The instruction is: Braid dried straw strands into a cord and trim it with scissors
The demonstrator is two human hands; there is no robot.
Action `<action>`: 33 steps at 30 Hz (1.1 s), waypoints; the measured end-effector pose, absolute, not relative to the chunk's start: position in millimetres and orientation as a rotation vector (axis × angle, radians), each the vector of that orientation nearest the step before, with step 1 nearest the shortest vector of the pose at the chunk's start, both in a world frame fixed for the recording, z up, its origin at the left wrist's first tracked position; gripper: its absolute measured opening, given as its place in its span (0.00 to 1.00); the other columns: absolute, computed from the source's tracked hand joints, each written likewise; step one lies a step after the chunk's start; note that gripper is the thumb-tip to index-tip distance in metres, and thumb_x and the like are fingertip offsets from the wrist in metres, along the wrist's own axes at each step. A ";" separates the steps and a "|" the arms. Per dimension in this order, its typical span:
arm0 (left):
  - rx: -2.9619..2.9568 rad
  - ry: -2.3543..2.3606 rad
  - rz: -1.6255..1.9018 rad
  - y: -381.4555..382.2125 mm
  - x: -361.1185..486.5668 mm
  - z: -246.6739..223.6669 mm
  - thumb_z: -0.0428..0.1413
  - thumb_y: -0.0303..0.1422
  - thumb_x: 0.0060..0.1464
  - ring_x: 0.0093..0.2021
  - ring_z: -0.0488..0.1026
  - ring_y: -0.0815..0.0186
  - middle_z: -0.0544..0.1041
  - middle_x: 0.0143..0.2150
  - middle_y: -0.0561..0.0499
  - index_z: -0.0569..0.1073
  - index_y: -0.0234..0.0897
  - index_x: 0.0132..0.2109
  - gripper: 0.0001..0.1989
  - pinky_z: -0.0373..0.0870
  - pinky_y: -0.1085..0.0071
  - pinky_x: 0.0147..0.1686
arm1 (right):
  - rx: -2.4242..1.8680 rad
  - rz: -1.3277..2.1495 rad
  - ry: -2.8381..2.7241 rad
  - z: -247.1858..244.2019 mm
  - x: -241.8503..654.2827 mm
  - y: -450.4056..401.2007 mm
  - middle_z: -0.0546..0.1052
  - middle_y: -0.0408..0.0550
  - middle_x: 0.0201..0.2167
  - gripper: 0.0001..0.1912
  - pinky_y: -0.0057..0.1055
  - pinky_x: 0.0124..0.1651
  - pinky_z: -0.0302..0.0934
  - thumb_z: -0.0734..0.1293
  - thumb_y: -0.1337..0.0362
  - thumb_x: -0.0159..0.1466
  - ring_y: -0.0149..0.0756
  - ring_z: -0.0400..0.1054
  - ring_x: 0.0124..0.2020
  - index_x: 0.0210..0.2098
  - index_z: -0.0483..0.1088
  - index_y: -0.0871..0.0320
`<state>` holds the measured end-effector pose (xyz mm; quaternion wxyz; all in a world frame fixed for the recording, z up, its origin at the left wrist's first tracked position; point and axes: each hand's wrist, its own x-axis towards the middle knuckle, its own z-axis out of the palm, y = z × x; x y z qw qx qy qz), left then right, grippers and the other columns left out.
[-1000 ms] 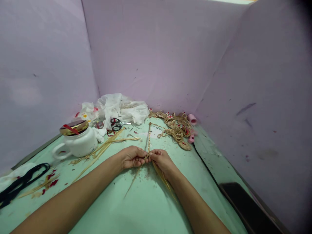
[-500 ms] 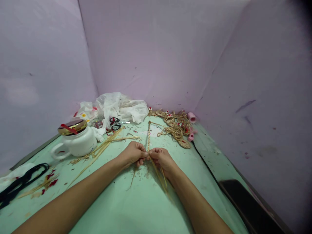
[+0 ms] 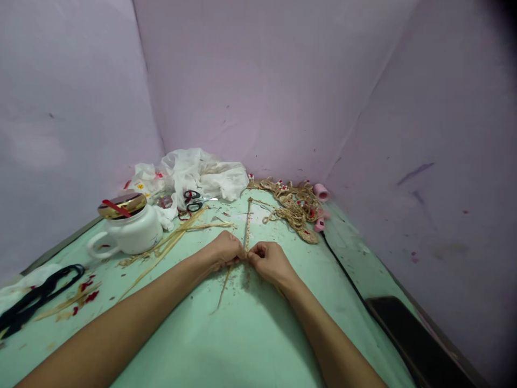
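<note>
A thin straw-coloured braid [image 3: 248,223] runs down the middle of the green table [image 3: 194,345] to my fingertips. My left hand [image 3: 229,249] is closed on the braid's near end from the left, and a loose strand [image 3: 222,289] hangs below it. From the right, my right hand [image 3: 270,261] pinches the same end between thumb and fingers. The two hands almost touch. Strand ends beneath my right hand are mostly hidden.
At the left stand a white mug [image 3: 137,233] with a gold-rimmed lid, black cord [image 3: 38,302] and loose straw [image 3: 173,242]. Scissors [image 3: 194,202] lie beside white plastic [image 3: 202,175]. Braided coils [image 3: 297,213] lie at the back right. A dark flat object [image 3: 416,337] is at right.
My left fingers have curled in more tightly at the braid. The long strands that hung below my right hand are now mostly out of sight. The view has shifted slightly.
</note>
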<state>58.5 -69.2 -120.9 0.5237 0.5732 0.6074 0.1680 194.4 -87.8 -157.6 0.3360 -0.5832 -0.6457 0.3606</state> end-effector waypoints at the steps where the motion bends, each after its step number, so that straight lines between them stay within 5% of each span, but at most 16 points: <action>1: 1.383 1.461 0.412 -70.1 59.3 -120.8 0.50 0.27 0.30 0.10 0.48 0.76 0.55 0.08 0.58 0.63 0.33 0.16 0.02 0.41 0.76 0.11 | -1.552 0.901 -1.734 -156.1 196.3 -88.6 0.68 0.43 0.15 0.07 0.24 0.21 0.46 0.61 0.66 0.47 0.26 0.56 0.18 0.19 0.68 0.61; 9: 1.408 1.440 0.431 -68.5 58.7 -124.0 0.51 0.26 0.30 0.10 0.49 0.76 0.56 0.08 0.58 0.65 0.33 0.17 0.01 0.42 0.76 0.11 | -1.575 0.970 -1.796 -143.9 205.7 -91.7 0.70 0.44 0.15 0.06 0.23 0.21 0.48 0.61 0.69 0.45 0.27 0.58 0.18 0.20 0.71 0.61; 19: 1.384 1.339 0.440 -64.6 56.3 -127.6 0.51 0.27 0.31 0.10 0.49 0.77 0.57 0.09 0.59 0.65 0.33 0.17 0.02 0.41 0.77 0.11 | -1.479 1.202 -1.772 -147.4 210.4 -85.7 0.60 0.38 0.11 0.08 0.23 0.20 0.45 0.60 0.66 0.46 0.23 0.50 0.15 0.16 0.67 0.62; 26: 1.402 1.453 0.382 -67.4 59.5 -124.8 0.51 0.28 0.30 0.09 0.49 0.76 0.55 0.07 0.58 0.63 0.34 0.15 0.04 0.41 0.77 0.10 | -1.742 0.962 -1.732 -133.5 206.5 -94.4 0.60 0.40 0.09 0.08 0.25 0.19 0.41 0.63 0.63 0.44 0.24 0.51 0.15 0.14 0.68 0.62; 33: 1.288 1.432 0.433 -72.1 60.7 -123.7 0.50 0.27 0.30 0.10 0.50 0.77 0.58 0.08 0.56 0.63 0.32 0.14 0.04 0.40 0.77 0.10 | -1.607 0.611 -1.973 -130.6 178.8 -116.5 0.68 0.46 0.13 0.08 0.27 0.21 0.40 0.60 0.71 0.46 0.26 0.51 0.15 0.16 0.71 0.60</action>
